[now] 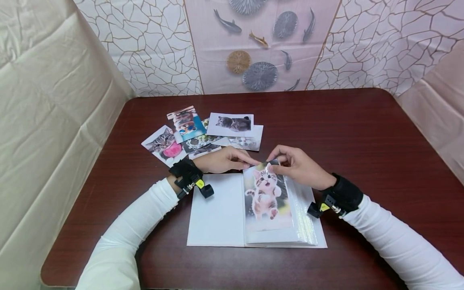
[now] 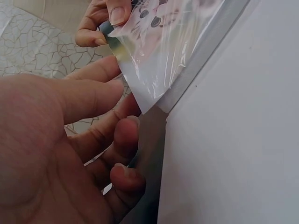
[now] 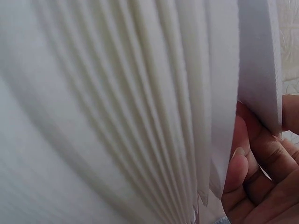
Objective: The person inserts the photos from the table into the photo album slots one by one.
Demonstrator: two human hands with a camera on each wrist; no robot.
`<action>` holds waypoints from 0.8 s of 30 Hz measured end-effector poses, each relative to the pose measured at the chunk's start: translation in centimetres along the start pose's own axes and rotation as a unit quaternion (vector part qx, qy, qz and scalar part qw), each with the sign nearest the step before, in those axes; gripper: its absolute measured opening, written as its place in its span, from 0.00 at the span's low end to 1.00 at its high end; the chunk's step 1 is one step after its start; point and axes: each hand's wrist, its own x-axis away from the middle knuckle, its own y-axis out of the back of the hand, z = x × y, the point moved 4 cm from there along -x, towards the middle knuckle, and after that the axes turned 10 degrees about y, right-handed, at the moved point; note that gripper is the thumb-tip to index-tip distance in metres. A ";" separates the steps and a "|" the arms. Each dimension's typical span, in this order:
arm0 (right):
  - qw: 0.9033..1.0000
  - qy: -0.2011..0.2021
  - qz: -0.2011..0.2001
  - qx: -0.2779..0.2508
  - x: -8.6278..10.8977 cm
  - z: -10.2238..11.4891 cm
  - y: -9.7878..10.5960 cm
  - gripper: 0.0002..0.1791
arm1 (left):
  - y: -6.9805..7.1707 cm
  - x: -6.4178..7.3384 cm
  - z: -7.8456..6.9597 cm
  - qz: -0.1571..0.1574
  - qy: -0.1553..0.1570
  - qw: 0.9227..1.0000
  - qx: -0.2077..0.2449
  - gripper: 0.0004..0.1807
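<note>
1. The thumb of the right hand (image 1: 300,166) is covering part of the upper edge of the photo (image 1: 266,197). Glare on the clear pocket (image 2: 152,86) is streaking the picture, and how deep the photo is sitting inside is hard to tell.
2. Among the loose photos (image 1: 232,125), upper prints are overlapping lower ones, leaving some subjects partly hidden. Both sleeves (image 1: 402,241) are running out of the head view.
3. The left wrist view is showing the film passing over the photo, with a dark corner projecting beside the right thumb. The right wrist view is showing fanned pages (image 3: 140,93), blurred toward the left, and the right fingers behind a leaf; the picture side is facing away there.
4. The photo is lying at the right half of the spread white album (image 1: 216,213), on the tabletop (image 1: 362,141). It is showing a pale striped kitten, mouth agape and paws raised, against blurred grey-green and yellow.
5. The right grip is pinching the photo and pocket at the top. The left hand (image 1: 228,160) is gripping nothing visibly; its fingers are lying relaxed at the pocket's upper left corner.
</note>
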 end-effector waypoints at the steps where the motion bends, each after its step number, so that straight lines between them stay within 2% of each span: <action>1: 1.000 0.001 0.000 0.004 0.0 0.0 0.0 0.10 | 0.0 0.0 0.0 0.000 -0.006 1.000 -0.003 0.18; 14: 0.999 0.000 -0.012 0.043 0.0 0.1 0.1 0.04 | -0.3 -0.1 -0.5 0.007 -0.038 0.999 -0.035 0.18; 24: 0.999 -0.005 -0.018 0.046 0.0 0.1 0.1 0.03 | -0.5 0.0 -0.5 0.013 -0.037 0.999 -0.037 0.18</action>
